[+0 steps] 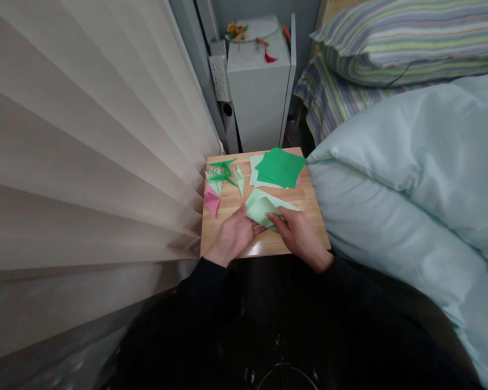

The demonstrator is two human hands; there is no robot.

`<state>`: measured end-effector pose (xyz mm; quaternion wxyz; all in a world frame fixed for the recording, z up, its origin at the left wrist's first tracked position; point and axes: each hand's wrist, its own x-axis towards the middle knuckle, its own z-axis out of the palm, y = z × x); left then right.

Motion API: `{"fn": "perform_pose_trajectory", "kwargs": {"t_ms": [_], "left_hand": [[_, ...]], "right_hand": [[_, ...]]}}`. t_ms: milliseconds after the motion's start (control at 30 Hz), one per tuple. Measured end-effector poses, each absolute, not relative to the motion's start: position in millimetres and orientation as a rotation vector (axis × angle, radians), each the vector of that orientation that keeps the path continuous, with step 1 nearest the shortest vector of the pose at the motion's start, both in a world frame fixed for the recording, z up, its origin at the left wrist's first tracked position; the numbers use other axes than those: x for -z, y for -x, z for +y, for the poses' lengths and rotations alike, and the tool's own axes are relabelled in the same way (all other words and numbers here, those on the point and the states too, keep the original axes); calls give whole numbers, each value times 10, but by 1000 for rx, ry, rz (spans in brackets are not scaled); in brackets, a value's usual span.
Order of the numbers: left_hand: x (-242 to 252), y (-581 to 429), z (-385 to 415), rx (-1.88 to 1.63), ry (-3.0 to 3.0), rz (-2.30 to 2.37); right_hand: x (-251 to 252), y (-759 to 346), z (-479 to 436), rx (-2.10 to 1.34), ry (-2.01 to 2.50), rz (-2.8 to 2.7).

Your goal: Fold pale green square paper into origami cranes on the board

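Above the small wooden table, a pale green sheet of paper (263,210) is held between my two hands, with one part folded over. My left hand (239,230) grips its left side, the thumb at the edge and fingers underneath. On the right side, my right hand (295,227) pinches the paper between thumb and fingers. Behind it lies a stack of paper (280,168), dark green over pale green, with a bit of pink showing. Folded paper pieces rest at the table's left: dark green ones (224,172), a pale green one (239,180) and a pink one (212,200).
The table (315,216) stands between a pleated curtain (146,162) on the left and a bed with a pale blue quilt (394,179) on the right. Beyond it is a white cabinet (258,103) with a red tassel (269,55) on top. Striped pillows (423,38) lie at the back right.
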<state>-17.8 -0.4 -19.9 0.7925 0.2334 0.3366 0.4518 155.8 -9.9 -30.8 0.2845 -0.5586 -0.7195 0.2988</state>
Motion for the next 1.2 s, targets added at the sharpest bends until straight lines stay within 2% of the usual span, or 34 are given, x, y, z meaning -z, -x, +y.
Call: {"fn": "perform_pose_trajectory", "kwargs": {"t_ms": [133,333,500,567,767,967,1200], "left_hand": [[360,120,-24,-981,-684,957],[392,92,-19,-1043,-580,1073],[348,122,-1,-1088,-444,1049],[378,152,14,-1086,-502,1104],[464,270,69,-1018,-967,1253],[531,294,38,-920,-969,1268],[512,261,26,-954,-946,1213]], "right_hand": [[336,-1560,-90,-853,1563,-1917],[393,-1597,-42,-688,1539,-1745],[351,-1723,37,-1151,1477,-1702],[336,-1780,57,-1226,1479,-1716],[383,-1896,129,-1217,1548,-1828],[485,-1899,234,-1083,1536,-1998],[447,-1918,287,-1082,1465,-2102]]}}
